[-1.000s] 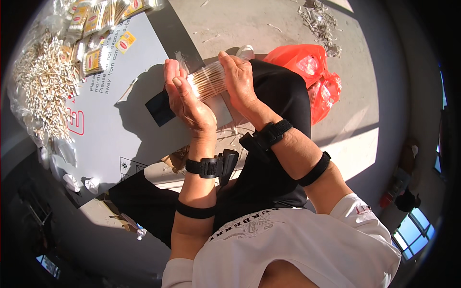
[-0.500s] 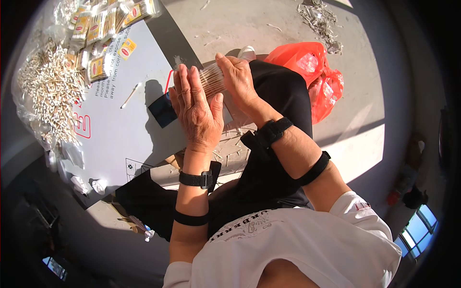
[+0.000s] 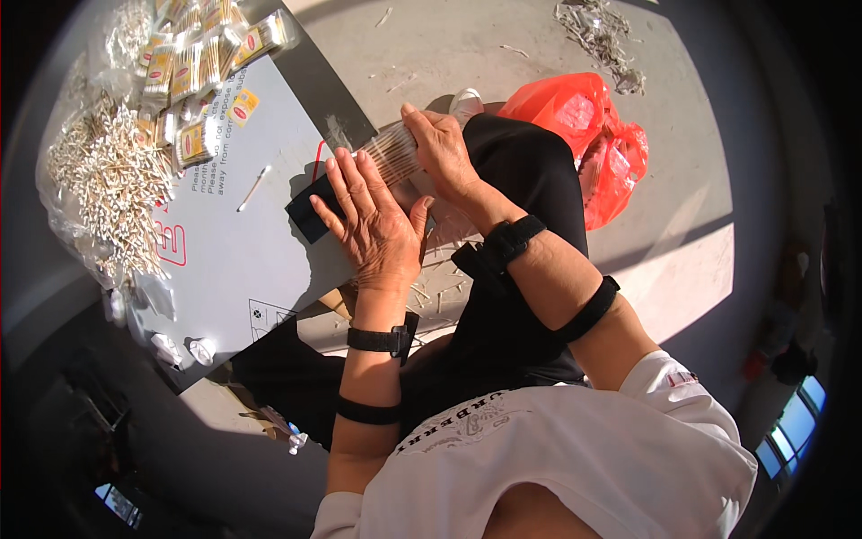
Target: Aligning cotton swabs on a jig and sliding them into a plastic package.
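Observation:
A flat bundle of cotton swabs (image 3: 392,154), in what looks like a clear bag, is in my right hand (image 3: 442,148), with the thumb and fingers closed on its right end. My left hand (image 3: 373,211) lies with its fingers stretched and spread at the bundle's left end, its back facing up. Whether that palm presses on the swabs is hidden. Beneath the left hand, a dark flat block (image 3: 310,216) sits at the table's edge. One loose swab (image 3: 254,189) lies on the grey printed tabletop (image 3: 269,153) to the left.
At the left is a big heap of loose swabs (image 3: 112,189) on clear plastic. Filled swab packets (image 3: 202,54) are piled behind it, near a yellow label card (image 3: 242,107). A red plastic bag (image 3: 575,117) stands on the floor at right. Stray swabs (image 3: 440,278) litter the floor below.
My left hand has tilted and spread its fingers wider, shifting slightly right and down. My right hand keeps hold of the swab bundle. The whole view has shifted a little.

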Demonstrator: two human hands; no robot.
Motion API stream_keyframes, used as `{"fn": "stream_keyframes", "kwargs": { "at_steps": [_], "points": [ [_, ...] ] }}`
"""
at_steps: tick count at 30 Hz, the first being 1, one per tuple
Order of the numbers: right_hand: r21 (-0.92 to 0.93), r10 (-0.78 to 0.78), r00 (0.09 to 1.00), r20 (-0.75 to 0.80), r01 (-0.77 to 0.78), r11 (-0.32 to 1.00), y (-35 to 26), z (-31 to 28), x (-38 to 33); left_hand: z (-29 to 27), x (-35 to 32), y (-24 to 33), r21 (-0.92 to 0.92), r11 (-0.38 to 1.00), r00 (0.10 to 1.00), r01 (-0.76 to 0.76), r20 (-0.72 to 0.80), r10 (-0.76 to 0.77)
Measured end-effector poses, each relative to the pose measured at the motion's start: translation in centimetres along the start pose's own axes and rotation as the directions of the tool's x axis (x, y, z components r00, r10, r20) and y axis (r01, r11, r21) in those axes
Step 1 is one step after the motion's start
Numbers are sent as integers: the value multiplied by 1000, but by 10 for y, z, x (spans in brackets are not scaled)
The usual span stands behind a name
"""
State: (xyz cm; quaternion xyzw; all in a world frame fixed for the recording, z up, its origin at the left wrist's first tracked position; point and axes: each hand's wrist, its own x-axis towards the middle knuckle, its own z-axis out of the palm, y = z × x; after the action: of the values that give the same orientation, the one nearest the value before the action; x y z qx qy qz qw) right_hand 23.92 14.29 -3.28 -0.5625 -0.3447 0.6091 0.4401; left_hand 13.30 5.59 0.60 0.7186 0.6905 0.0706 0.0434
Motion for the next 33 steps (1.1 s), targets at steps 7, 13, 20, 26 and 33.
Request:
{"fn": "stream_keyframes", "kwargs": {
  "at_steps": [7,13,20,26,33],
  "points": [
    [-13,-3,994,113,5,1000,-9,-3,-7,0,5,3,23,1000,1000,-7,7,7],
    [66,-65,991,119,57,996,-5,-8,-14,3,5,1,64,998,999,-20,-32,22],
    [301,112,968,226,-179,937,-2,-17,-21,-5,3,-1,-76,997,999,-14,-35,11],
    [227,121,968,218,-171,959,-6,-19,-27,-8,11,-31,-603,797,955,-41,-259,-147],
    [256,144,958,247,-207,944,-4,-21,-27,-9,22,-37,-666,745,938,19,-246,-244]
  ]
}}
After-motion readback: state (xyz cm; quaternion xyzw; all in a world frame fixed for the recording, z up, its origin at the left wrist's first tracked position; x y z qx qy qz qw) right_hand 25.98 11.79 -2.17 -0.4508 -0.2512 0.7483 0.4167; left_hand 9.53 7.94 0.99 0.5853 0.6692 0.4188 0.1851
